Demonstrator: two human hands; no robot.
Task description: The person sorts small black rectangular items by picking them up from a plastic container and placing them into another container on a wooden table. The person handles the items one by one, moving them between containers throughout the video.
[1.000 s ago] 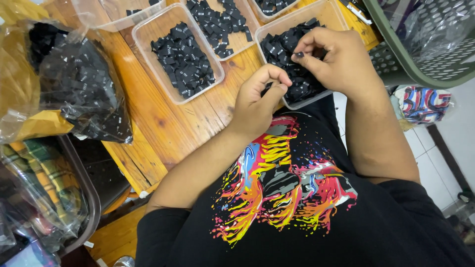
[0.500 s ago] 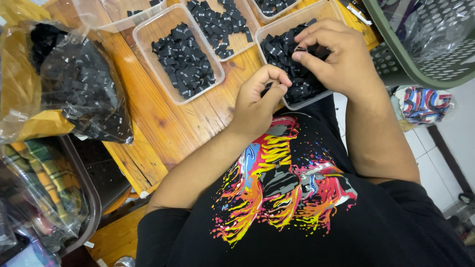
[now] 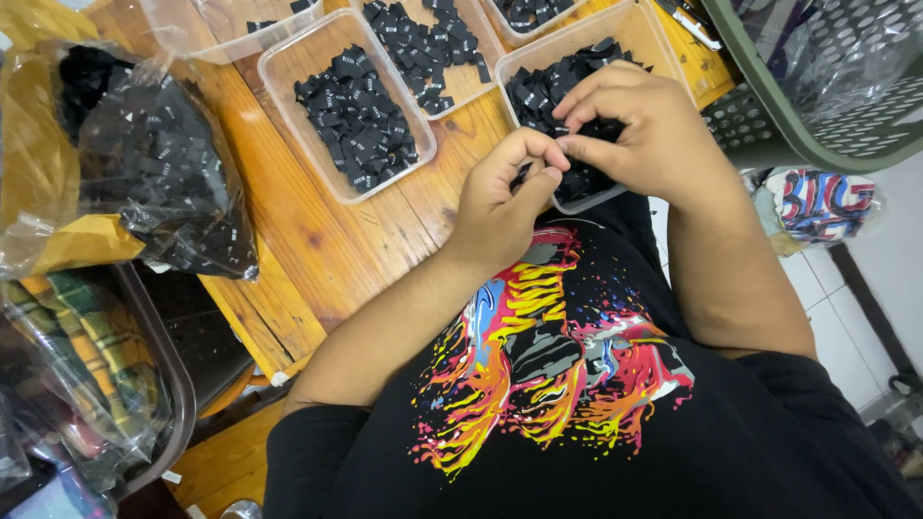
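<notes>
Small black fabric labels (image 3: pixel 562 91) fill a clear plastic tub (image 3: pixel 630 24) at twelve o'clock, where the right hand (image 3: pixel 649 135) pinches some with curled fingers, touching the left hand (image 3: pixel 505 197), whose nearly closed fingers grip a few at seven o'clock.

Garment workshop, trays of black labels (image 3: pixel 358 117), wooden table (image 3: pixel 288 240)

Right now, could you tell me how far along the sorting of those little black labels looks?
Already done: black labels lie sorted in several clear tubs, such as the middle tub on the wooden table. In hand: the left hand and right hand pinch labels together over the near tub. Left: a clear plastic bag is full of loose labels.
</notes>
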